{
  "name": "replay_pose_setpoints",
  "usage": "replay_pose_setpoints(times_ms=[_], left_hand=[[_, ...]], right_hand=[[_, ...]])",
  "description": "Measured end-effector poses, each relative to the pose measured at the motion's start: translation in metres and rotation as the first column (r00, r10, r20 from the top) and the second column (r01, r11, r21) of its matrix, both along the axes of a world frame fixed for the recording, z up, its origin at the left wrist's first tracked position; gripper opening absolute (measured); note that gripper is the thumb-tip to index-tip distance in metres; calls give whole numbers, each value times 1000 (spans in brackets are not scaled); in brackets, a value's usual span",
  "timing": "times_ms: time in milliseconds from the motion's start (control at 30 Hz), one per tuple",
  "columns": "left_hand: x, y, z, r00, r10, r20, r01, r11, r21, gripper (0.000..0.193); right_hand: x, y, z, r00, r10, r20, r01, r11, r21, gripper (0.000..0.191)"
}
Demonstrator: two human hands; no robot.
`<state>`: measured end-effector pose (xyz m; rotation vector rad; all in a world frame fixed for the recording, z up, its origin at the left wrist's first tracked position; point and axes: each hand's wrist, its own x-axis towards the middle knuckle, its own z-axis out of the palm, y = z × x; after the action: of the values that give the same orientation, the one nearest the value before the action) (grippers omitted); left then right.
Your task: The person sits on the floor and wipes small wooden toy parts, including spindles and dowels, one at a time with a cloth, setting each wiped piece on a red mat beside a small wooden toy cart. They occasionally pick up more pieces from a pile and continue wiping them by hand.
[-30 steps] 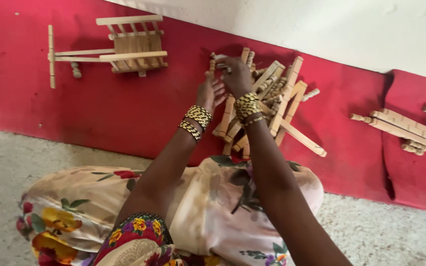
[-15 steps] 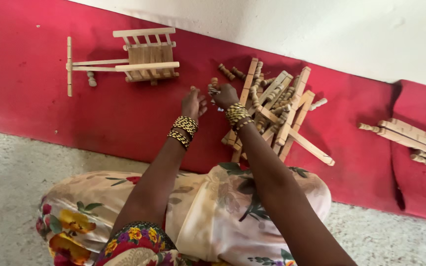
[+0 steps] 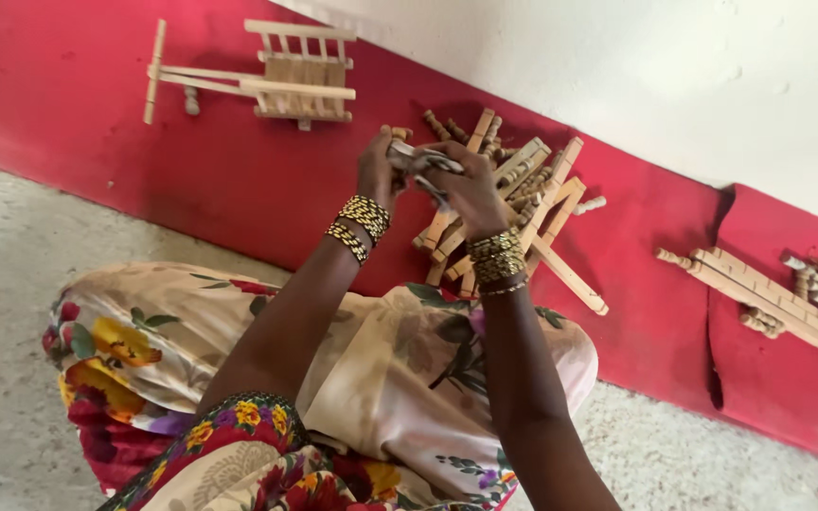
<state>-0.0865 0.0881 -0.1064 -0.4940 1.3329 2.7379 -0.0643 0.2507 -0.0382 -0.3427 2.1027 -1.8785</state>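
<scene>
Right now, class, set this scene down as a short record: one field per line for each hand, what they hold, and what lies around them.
left hand: raised, gripping one end of a small piece
right hand: gripping the same piece
held piece: small, pale grey; kind unclear
wooden pile: loose sticks and pegs, just beyond the hands
red mat: under the pile
wooden frame: assembled, far left
other sticks: far right

A floor-level handicraft workshop, it seems: beside the heap of cut wooden sticks [image 3: 513, 203] on the red mat [image 3: 97, 104] lies a finished small wooden cart [image 3: 267, 76], against a whitewashed wall [image 3: 665, 76].
</scene>
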Motion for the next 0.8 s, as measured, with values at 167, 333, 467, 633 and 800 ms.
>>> replay_pose_setpoints(times_ms=[167, 333, 467, 633, 800], left_hand=[[10, -3, 10, 996, 71, 47, -63, 988, -143, 38], [13, 24, 8, 999, -25, 46, 33, 983, -180, 43], [10, 38, 5, 966, 18, -258, -4, 998, 55, 33], [7, 30, 2, 995, 46, -84, -49, 998, -28, 36], [-1, 15, 0, 986, -30, -162, 52, 990, 129, 38]], right_hand=[[-6, 18, 0, 998, -40, 39, 40, 999, 2, 20], [-13, -16, -15, 970, -228, -78, 224, 973, -64, 35], [-10, -35, -35, 926, -236, -294, 180, 962, -206, 46], [-21, -39, -48, 960, -250, -124, 236, 965, -115, 48], [-19, -36, -40, 623, -367, -691, 525, 851, 22, 51]])
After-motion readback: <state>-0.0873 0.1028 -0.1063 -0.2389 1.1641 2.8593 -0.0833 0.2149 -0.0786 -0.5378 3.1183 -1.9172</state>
